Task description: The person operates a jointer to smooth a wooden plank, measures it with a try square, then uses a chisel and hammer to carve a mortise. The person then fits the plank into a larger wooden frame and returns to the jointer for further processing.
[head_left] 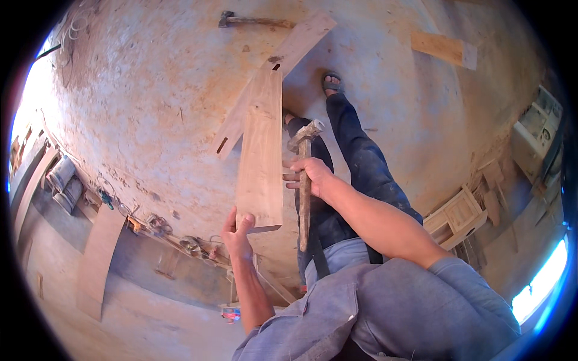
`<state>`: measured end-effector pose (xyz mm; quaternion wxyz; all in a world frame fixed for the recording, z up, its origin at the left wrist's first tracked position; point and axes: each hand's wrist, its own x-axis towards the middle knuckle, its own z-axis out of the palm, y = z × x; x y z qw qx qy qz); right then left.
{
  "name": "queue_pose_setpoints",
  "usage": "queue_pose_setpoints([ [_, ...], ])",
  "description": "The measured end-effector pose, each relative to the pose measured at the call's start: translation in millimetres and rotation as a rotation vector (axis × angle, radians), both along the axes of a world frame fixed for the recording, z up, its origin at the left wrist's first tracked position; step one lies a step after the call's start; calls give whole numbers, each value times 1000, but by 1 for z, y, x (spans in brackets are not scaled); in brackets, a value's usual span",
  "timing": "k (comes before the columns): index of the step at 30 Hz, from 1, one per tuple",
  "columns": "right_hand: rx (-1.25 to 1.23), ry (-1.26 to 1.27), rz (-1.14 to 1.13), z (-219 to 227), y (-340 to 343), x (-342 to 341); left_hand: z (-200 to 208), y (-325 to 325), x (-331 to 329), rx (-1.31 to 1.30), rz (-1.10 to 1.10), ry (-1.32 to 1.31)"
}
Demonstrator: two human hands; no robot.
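A long pale wooden board (260,156) slopes away from me, its far end on a second board (307,36) that lies slantwise. That second board has a dark slot near its lower left end; another slot shows where the two meet. My left hand (238,237) is closed on the near left corner of the long board, thumb on its face. Gripped in my right hand (313,175) is a hammer (304,210), its worn metal head up and its wooden handle pointing back toward me. Some right fingers reach to the board's right edge; whether they touch it I cannot tell.
A hatchet-like tool (259,21) lies on the worn floor beyond the boards. A short plank (442,49) rests at far right. Left are loose boards (101,259) and cluttered tools (158,225). A panelled wooden piece (454,218) and a pale machine (537,135) stand right.
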<state>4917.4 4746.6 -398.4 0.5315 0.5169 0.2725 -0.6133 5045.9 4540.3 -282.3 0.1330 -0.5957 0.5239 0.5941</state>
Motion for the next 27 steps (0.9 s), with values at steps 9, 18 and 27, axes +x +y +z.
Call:
queue_pose_setpoints([
  [9,14,-47,-185,-18,30,16,17,-1,-32,-93,-213,-42],
  [18,50,-62,-182,-9,21,13,21,-14,-59,-498,-26,64],
  [27,-4,-20,-97,-9,-63,38,15,-7,-32,-860,-226,58],
])
